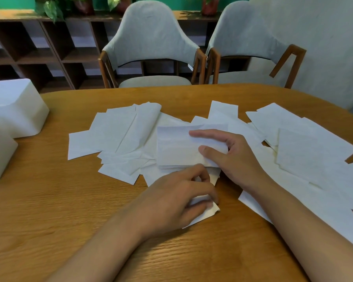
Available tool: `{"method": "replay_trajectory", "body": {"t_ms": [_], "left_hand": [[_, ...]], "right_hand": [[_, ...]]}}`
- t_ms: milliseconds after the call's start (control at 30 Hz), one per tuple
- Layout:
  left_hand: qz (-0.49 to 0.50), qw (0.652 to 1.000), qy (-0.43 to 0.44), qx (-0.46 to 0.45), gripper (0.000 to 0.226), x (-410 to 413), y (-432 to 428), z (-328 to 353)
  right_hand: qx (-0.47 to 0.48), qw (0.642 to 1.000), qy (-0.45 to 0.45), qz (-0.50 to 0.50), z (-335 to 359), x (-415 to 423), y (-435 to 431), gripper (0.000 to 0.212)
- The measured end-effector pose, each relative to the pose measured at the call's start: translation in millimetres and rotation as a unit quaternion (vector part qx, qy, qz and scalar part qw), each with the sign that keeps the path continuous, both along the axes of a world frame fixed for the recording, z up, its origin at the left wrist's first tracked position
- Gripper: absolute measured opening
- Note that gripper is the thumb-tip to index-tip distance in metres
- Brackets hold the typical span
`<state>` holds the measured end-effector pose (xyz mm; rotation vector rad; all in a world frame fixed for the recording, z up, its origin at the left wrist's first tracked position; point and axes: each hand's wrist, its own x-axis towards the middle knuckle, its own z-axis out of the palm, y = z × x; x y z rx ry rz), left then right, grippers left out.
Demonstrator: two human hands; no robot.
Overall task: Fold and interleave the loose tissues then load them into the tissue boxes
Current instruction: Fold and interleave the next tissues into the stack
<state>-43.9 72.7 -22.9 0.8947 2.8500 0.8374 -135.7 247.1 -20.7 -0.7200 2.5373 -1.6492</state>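
folded stack [179,147] at table [49,210] centre, amid loose tissues [114,131]. the fingers of your right hand [238,157] pinch its top flap; those of your left hand [177,200] pinch a near tissue [209,212]. slide that edge squarely under the flap, corners aligned.

Two boxes [14,106], two chairs [151,37], two hands [177,200]

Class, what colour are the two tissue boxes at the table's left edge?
Plain white, both tissue boxes; the head view shows them clearly.
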Motion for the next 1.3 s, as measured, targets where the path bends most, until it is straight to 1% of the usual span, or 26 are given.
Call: {"method": "replay_trajectory", "body": {"t_ms": [100,200,267,333,400,567,667,767,833,867,933,967,1000,1067,1100,1133,1200,1300], "left_hand": [[0.023,0.999,-0.008,0.040,0.012,3.3,2.8,1.5],[0.056,0.989,-0.005,0.136,0.006,5.3,2.0,7.0],[0.067,0.978,-0.013,0.197,0.008,5.0,-1.6,11.6],[0.067,0.963,-0.047,0.255,0.013,4.7,-5.8,16.1],[0.062,0.947,-0.070,0.306,0.011,3.9,-9.6,18.9],[0.061,0.885,-0.110,0.449,0.003,-1.6,-20.9,21.8],[0.062,0.841,-0.140,0.518,0.011,-4.2,-29.9,24.2],[0.094,0.797,-0.175,0.570,0.011,-5.4,-38.6,29.6],[0.124,0.787,-0.174,0.579,0.019,-5.7,-41.2,32.0],[0.146,0.785,-0.171,0.578,0.024,-6.4,-42.3,31.9],[0.178,0.775,-0.177,0.580,0.033,-10.0,-42.0,31.7],[0.191,0.779,-0.173,0.572,0.035,-12.0,-42.5,30.6],[0.213,0.796,-0.153,0.545,0.032,-14.0,-43.7,28.1],[0.256,0.843,-0.089,0.465,0.022,-15.6,-43.6,24.8],[0.265,0.851,-0.067,0.448,0.020,-16.1,-42.7,22.8],[0.275,0.849,-0.059,0.448,0.018,-16.8,-41.3,21.8],[0.300,0.836,-0.062,0.456,0.021,-17.4,-40.5,18.7],[0.342,0.815,-0.059,0.464,0.023,-18.9,-38.1,13.5]], "right_hand": [[0.000,1.000,-0.013,0.002,-0.8,0.1,0.4,0.031],[0.002,1.000,-0.021,0.008,-1.2,0.3,0.8,0.032],[-0.001,1.000,-0.020,0.008,-0.7,0.1,0.7,0.032],[-0.005,1.000,-0.018,0.011,0.0,0.0,0.6,0.033],[-0.007,1.000,-0.016,0.013,-0.1,0.0,1.0,0.032],[-0.009,0.999,-0.031,0.012,-0.3,1.0,0.7,0.031],[-0.011,0.999,-0.033,0.014,-1.1,1.0,0.4,0.032],[-0.023,0.999,-0.031,0.017,0.6,1.0,1.0,0.030],[-0.028,0.998,-0.051,0.018,5.8,3.9,-0.7,0.024],[-0.046,0.996,-0.075,0.022,9.7,6.2,-2.2,0.030],[-0.111,0.983,-0.145,0.024,12.9,7.1,-0.5,0.055],[-0.139,0.975,-0.168,0.026,12.9,7.1,1.7,0.060],[-0.151,0.974,-0.162,0.038,13.1,7.2,2.4,0.057],[-0.119,0.987,-0.102,0.041,10.7,6.9,2.4,0.035],[-0.105,0.990,-0.088,0.025,9.1,5.6,2.2,0.026],[-0.098,0.991,-0.087,0.007,9.1,4.8,1.3,0.019],[-0.069,0.995,-0.071,-0.013,7.1,2.8,-0.3,0.016],[-0.050,0.998,-0.046,0.004,5.0,3.8,-0.4,0.022]]}}
